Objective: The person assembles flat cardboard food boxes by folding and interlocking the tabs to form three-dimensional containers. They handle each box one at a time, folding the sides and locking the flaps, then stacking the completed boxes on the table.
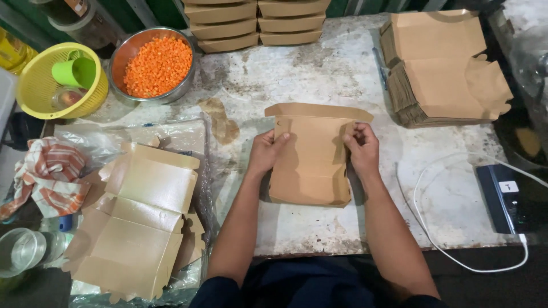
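Note:
A brown cardboard food box [313,165], half folded, lies on the worn white table [319,63] in front of me. My left hand [266,150] grips its left side wall, thumb pressed on the inside near a small round hole. My right hand [361,147] pinches the right side wall at the same height. The box lid flap points away from me, and its near end stands up from the table.
A stack of flat box blanks [439,68] sits at the far right. Partly folded boxes [140,217] lie on plastic at the left. A steel bowl of orange grains [154,65], a yellow basket [57,82], closed boxes [257,23], a phone with white cable [502,197].

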